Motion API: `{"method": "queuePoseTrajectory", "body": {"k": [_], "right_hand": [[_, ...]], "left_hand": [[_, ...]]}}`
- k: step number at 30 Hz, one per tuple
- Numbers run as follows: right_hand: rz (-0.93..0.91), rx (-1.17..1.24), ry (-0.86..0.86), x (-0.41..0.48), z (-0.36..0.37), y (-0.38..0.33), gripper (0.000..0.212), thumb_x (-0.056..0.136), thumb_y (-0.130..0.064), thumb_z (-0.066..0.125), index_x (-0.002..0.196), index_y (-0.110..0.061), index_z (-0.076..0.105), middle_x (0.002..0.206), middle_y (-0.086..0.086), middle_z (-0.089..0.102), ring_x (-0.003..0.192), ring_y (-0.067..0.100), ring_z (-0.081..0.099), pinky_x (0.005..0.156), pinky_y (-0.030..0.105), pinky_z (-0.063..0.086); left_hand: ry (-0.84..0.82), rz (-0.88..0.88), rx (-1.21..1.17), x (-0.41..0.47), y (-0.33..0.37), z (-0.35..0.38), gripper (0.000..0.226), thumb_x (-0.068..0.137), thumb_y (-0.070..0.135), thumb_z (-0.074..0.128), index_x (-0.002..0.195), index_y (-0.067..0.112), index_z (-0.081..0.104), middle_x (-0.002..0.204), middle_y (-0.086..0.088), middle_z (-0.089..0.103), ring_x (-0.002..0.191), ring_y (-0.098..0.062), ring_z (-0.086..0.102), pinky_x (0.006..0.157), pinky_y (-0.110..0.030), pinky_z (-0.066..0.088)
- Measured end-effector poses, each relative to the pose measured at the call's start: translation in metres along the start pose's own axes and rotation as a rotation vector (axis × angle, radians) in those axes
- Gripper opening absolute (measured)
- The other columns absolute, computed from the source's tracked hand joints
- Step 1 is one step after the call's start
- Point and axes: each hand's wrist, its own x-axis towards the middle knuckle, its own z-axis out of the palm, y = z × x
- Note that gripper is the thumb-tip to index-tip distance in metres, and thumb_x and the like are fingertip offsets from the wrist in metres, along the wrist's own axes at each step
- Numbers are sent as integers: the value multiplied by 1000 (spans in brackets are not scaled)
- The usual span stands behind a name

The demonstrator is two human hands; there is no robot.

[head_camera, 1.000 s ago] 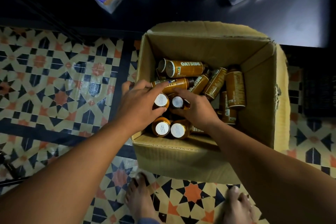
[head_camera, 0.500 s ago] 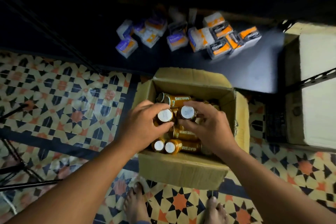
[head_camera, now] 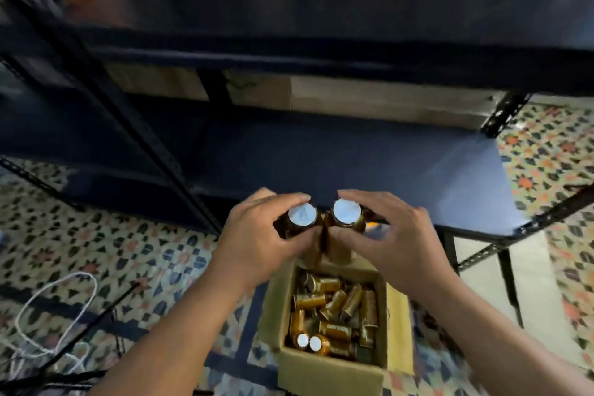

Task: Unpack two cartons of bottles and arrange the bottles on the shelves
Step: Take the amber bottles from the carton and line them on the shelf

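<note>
The carrying step is judged to be in hand: the left bottle is gripped by the curled fingers and thumb of the left hand, and the right bottle is gripped likewise by the right hand. Both are held upright, side by side, silver caps up. They are held above the far edge of the open carton and just before the lower shelf, while many loose bottles are seen jumbled in the carton on the tiled floor. For the next move, the 2 held bottles are judged to need setting upright on a shelf board, the grip being eased only once each base is seated.
</note>
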Motion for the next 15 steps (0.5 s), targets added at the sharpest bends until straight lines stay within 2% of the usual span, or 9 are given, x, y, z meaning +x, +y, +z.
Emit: {"method": "queuePoseTrajectory", "body": {"k": [3, 7, 10, 13, 15], "right_hand": [[-69, 15, 28, 15, -40, -61, 49, 77, -49, 79, 124, -45, 66, 112, -32, 64, 102, -6, 63, 84, 9, 50], [-132, 42, 60, 31, -86, -133, 47, 76, -53, 79, 121, -48, 66, 110, -26, 68, 96, 2, 65, 82, 18, 54], [-161, 67, 85, 45, -116, -183, 44, 76, -48, 83, 118, -37, 74, 109, -22, 72, 99, -2, 66, 88, 23, 54], [-208, 42, 56, 62, -142, -229, 43, 77, -43, 85, 117, -30, 75, 106, -20, 72, 98, -5, 66, 89, 20, 54], [-261, 7, 35, 74, -156, -254, 45, 78, -46, 83, 119, -28, 74, 108, -18, 72, 97, -3, 66, 88, 22, 55]], "left_hand": [[27, 15, 11, 15, 49, -59, 54, 75, 54, 81, 120, 26, 73, 93, 22, 60, 91, 2, 60, 77, -11, 43], [54, 31, 28, 28, 111, -130, 57, 75, 59, 77, 123, 29, 70, 98, 18, 64, 92, -1, 61, 83, -26, 51], [92, 60, 65, 35, 153, -177, 52, 74, 54, 78, 118, 26, 73, 103, 15, 70, 96, -5, 65, 89, -37, 53], [128, 68, 85, 46, 185, -218, 48, 72, 48, 79, 112, 22, 75, 107, 11, 74, 100, -4, 67, 93, -38, 54], [136, 73, 118, 54, 198, -242, 40, 75, 41, 82, 109, 22, 75, 101, 12, 74, 93, -1, 67, 88, -37, 56]]}}
